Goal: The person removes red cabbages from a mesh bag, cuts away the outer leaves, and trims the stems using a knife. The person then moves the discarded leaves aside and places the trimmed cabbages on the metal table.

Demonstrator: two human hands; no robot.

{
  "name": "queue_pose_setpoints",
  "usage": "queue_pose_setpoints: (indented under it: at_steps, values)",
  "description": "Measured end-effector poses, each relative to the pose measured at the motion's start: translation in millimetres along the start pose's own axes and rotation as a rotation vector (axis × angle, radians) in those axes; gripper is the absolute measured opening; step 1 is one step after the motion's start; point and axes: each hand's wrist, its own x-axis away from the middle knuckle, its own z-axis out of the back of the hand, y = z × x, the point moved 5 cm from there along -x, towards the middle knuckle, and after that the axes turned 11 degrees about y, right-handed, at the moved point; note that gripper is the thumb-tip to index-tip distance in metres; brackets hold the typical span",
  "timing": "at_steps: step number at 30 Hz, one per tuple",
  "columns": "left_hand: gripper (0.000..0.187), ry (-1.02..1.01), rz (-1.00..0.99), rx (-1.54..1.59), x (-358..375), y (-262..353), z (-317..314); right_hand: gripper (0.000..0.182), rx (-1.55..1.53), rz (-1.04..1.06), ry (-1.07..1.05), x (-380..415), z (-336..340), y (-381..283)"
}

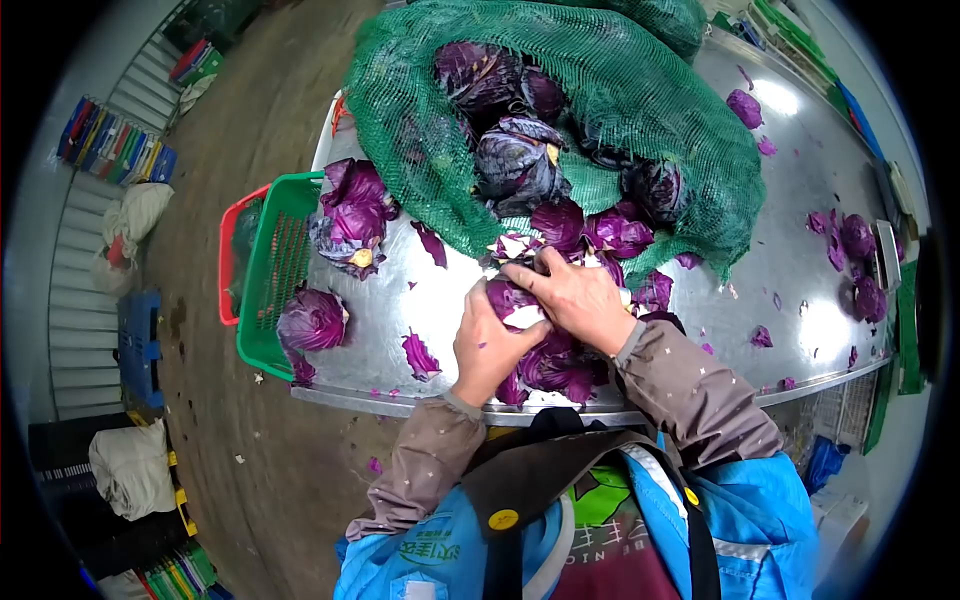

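Note:
A purple cabbage (509, 298) with a pale cut patch sits near the front edge of the metal table. My left hand (486, 343) is closed around its near left side, thumb pressed against it. From the right, my right hand (583, 301) grips the top of the same cabbage, fingers bent over it. Under and beside my hands lie loose purple leaves (556, 368); they and my fingers hide part of the cabbage. A small white piece shows beside my right hand, too small to name. Just beyond, a green mesh sack (640, 90) lies open with several cabbages (520, 160) inside.
Two cabbages, one upper (352, 215) and one lower (313, 319), sit at the table's left. A green basket (262, 275) and a red basket (229, 290) stand beside that edge. More purple pieces (857, 238) lie at the right. Leaf scraps dot the metal table (385, 290).

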Motion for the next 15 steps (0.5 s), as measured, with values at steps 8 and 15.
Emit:
queue_pose_setpoints:
  at_steps: [8, 15]
  values:
    - [0.095, 0.055, -0.214, 0.014, 20.7, 1.8, 0.4, 0.035, -0.101, -0.278, -0.114, 6.2, -56.8, 65.1]
    - [0.092, 0.028, 0.016, 0.201, 13.4, -22.7, 3.7, 0.077, -0.401, -0.541, -0.175, 12.5, 4.6, 21.6]
